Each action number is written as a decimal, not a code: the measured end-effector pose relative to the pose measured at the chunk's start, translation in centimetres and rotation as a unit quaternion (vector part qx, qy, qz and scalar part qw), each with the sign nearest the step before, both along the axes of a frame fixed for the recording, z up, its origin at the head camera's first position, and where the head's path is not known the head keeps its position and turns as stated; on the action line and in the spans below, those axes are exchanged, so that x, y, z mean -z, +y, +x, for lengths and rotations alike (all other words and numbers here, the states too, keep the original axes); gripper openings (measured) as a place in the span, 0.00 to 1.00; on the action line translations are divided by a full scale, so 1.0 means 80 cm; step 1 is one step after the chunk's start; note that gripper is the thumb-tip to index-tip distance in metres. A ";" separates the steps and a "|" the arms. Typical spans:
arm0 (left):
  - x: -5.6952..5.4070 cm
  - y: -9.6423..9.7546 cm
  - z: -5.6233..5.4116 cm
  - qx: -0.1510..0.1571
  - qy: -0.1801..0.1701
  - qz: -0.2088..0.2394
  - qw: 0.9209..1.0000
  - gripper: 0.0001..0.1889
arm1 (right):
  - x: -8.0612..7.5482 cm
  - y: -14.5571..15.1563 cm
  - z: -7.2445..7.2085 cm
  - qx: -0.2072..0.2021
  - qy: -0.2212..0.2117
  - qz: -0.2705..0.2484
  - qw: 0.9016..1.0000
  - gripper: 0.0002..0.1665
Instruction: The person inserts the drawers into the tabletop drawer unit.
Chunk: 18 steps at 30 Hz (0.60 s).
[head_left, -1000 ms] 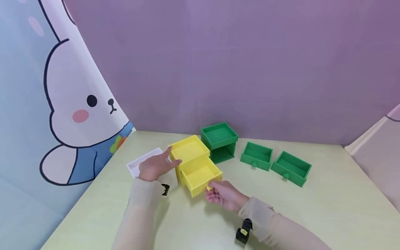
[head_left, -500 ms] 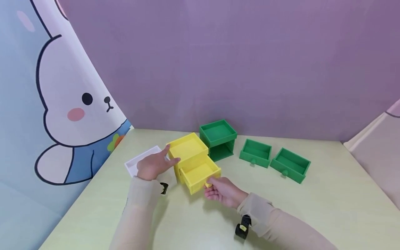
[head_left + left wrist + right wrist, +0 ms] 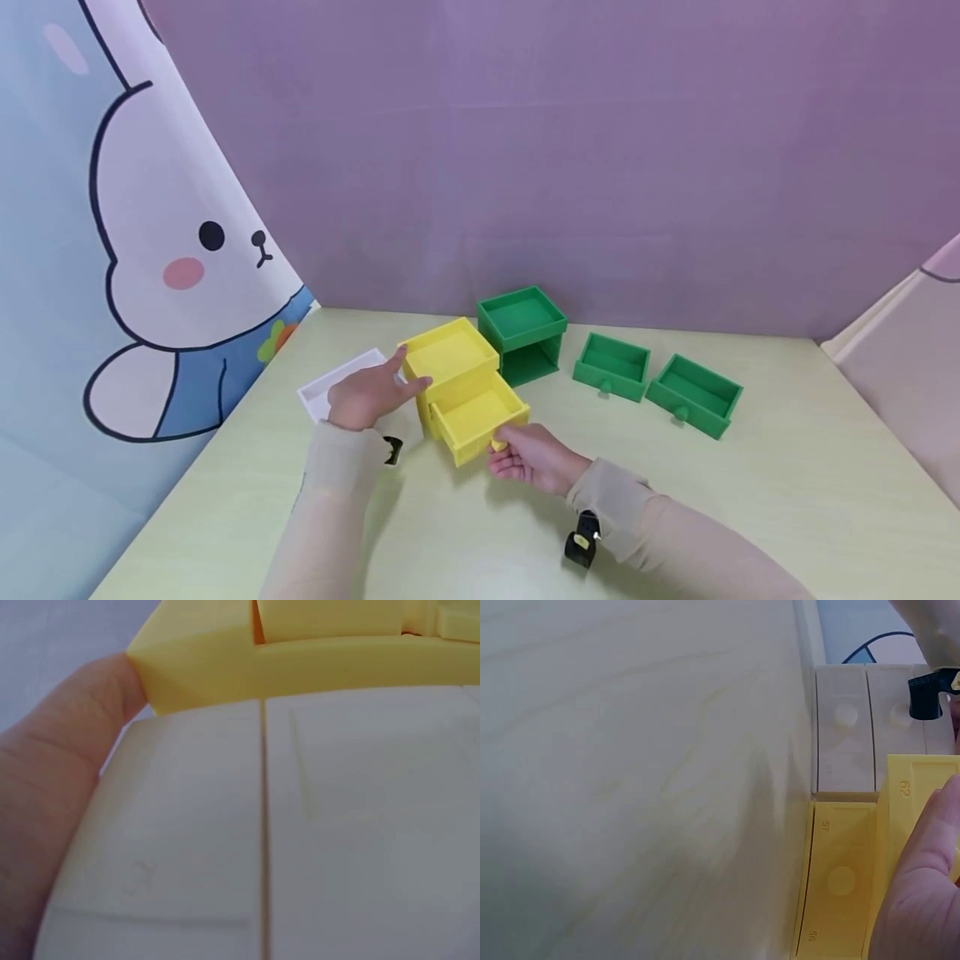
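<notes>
A yellow mini drawer cabinet (image 3: 450,354) stands on the table with its upper drawer (image 3: 480,412) pulled out. My right hand (image 3: 536,458) pinches that drawer's knob between thumb and fingers. The lower yellow drawer (image 3: 840,877) sits pushed in, in the right wrist view. My left hand (image 3: 369,396) reaches over a white drawer cabinet (image 3: 318,392), its thumb and forefinger stretched out against the left side of the yellow cabinet. Its other fingers are hidden. In the left wrist view one finger (image 3: 82,705) touches a yellow corner above the white drawer fronts (image 3: 352,810).
Just behind the yellow cabinet is a green cabinet frame (image 3: 522,321) with an open front. Two loose green drawers (image 3: 612,362) (image 3: 697,396) lie to the right, knobs facing forward. A purple cloth (image 3: 600,167) hangs behind the table's back edge.
The head view has shifted slightly. Both hands stay in place, and the yellow drawer stays pulled out about as far.
</notes>
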<state>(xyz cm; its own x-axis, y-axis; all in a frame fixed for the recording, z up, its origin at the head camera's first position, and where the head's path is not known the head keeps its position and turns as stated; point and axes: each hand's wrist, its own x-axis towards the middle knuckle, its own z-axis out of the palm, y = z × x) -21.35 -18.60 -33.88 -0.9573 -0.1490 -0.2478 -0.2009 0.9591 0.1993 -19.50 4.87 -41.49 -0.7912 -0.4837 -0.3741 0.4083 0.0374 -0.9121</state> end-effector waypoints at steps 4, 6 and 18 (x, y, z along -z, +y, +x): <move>-0.001 0.000 0.003 -0.001 0.000 0.003 1.000 0.43 | 0.001 0.000 -0.004 0.011 0.009 0.004 1.000 0.11; -0.001 -0.001 0.003 0.000 0.002 0.008 1.000 0.43 | 0.001 -0.001 -0.007 0.020 0.009 0.002 1.000 0.12; -0.002 -0.001 0.004 -0.003 0.002 0.011 1.000 0.43 | 0.003 -0.009 -0.002 0.084 0.017 -0.011 0.996 0.14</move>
